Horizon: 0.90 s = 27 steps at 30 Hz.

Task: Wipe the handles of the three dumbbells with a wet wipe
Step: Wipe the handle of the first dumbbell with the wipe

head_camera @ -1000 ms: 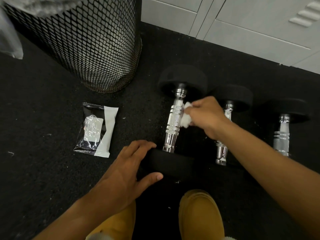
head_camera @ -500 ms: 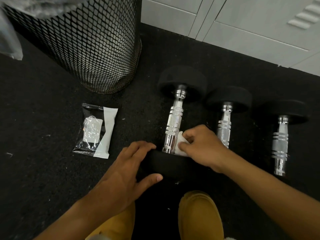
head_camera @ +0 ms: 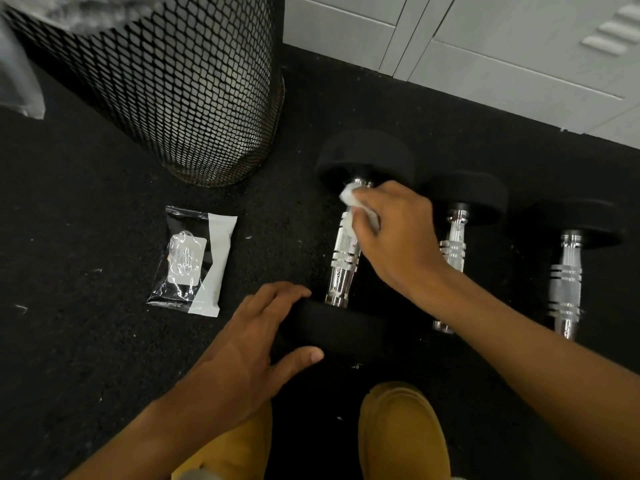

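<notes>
3 dumbbells lie side by side on the black floor (head_camera: 86,209). The right hand (head_camera: 398,233) pinches a crumpled white wet wipe (head_camera: 353,199) against the far end of the left dumbbell's chrome handle (head_camera: 343,254), just below its far weight. The left hand (head_camera: 242,344) holds the near weight (head_camera: 339,327), fingers over the top and thumb curled round the near side. The middle dumbbell (head_camera: 457,237) and right dumbbell (head_camera: 568,271) lie untouched (handles bare). A wipe packet (head_camera: 194,265) lies near a mesh bin (head_camera: 173,81).
</notes>
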{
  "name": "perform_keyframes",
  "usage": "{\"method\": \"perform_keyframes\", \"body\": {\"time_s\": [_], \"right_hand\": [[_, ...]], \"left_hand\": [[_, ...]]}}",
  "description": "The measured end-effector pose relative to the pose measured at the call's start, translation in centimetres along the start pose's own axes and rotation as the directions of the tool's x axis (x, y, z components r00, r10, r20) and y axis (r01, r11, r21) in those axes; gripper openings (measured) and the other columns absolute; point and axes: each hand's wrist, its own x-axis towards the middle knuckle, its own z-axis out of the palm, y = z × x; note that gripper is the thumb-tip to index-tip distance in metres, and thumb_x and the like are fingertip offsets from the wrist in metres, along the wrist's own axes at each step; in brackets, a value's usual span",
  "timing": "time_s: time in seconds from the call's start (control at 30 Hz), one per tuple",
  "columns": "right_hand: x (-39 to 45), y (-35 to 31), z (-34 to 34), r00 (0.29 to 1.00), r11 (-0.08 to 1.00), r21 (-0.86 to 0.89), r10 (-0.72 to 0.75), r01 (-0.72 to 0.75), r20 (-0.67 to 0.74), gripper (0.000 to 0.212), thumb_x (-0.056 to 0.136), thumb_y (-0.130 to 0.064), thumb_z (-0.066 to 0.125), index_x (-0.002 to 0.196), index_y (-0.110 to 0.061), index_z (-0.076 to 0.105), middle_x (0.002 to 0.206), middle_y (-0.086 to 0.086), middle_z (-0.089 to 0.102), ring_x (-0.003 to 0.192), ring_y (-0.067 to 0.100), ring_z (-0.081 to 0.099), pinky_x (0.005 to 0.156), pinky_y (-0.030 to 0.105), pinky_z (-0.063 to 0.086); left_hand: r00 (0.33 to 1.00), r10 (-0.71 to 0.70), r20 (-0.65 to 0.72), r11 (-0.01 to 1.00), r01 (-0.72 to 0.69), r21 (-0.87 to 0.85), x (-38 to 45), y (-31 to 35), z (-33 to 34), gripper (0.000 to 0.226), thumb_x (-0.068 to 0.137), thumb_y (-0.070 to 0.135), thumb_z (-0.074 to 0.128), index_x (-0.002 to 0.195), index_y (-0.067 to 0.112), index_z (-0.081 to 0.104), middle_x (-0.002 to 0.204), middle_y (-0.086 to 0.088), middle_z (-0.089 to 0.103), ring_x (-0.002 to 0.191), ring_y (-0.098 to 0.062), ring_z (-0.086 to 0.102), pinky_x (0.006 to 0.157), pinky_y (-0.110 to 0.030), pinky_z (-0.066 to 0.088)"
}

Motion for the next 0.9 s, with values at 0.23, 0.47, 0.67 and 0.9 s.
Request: {"method": "perform_keyframes", "body": {"time_s": [0.23, 0.47, 0.67, 0.9], "right_hand": [[-1.1, -0.7, -1.4, 0.651, 0.915, 0.051, -0.323, 0.4, 0.687, 0.023, 0.081, -0.005, 0.053, 0.09, -0.011, 0.073, 0.092, 0.005, 0.061, 0.085, 0.017, 0.057, 0.078, 0.023, 0.044], [-1.7, 1.1, -2.6, 0.679, 0.892, -0.043, -0.309, 0.449, 0.665, 0.021, 0.078, -0.008, 0.055, 0.091, -0.006, 0.071, 0.087, 0.01, 0.062, 0.074, 0.026, 0.063, 0.072, 0.029, 0.053], [2.7, 2.1, -1.8, 0.891, 0.837, -0.407, -0.186, 0.365, 0.415, 0.02, 0.084, -0.005, 0.053, 0.101, 0.002, 0.061, 0.095, 0.017, 0.055, 0.07, 0.039, 0.06, 0.059, 0.047, 0.054], [-1.1, 0.4, -1.8, 0.647, 0.883, -0.029, -0.319, 0.468, 0.693, 0.019, 0.084, -0.006, 0.056, 0.097, -0.006, 0.07, 0.09, 0.007, 0.059, 0.085, 0.02, 0.057, 0.075, 0.021, 0.041]], "left_hand": [[1.0, 0.008, 0.01, 1.0, -0.008, 0.027, 0.2, 0.4, 0.3, 0.059, 0.075, 0.066, 0.049, 0.127, 0.043, 0.033, 0.127, 0.022, 0.037, 0.115, -0.008, 0.043, 0.096, -0.031, 0.042], [1.0, 0.021, -0.002, 0.999, -0.021, 0.048, 0.3, 1.0, 0.6, 0.06, 0.074, 0.067, 0.046, 0.127, 0.042, 0.034, 0.125, 0.024, 0.033, 0.112, -0.005, 0.04, 0.093, -0.024, 0.041], [1.0, -0.003, 0.014, 0.999, 0.002, 0.04, 0.1, 0.6, 0.3, 0.062, 0.075, 0.067, 0.045, 0.13, 0.04, 0.033, 0.128, 0.022, 0.036, 0.115, -0.005, 0.04, 0.096, -0.024, 0.041], [0.999, -0.01, 0.031, 1.0, 0.009, 0.026, 0.0, 0.2, -0.1, 0.062, 0.074, 0.071, 0.043, 0.129, 0.044, 0.029, 0.129, 0.026, 0.033, 0.12, -0.004, 0.039, 0.097, -0.023, 0.04]]}}
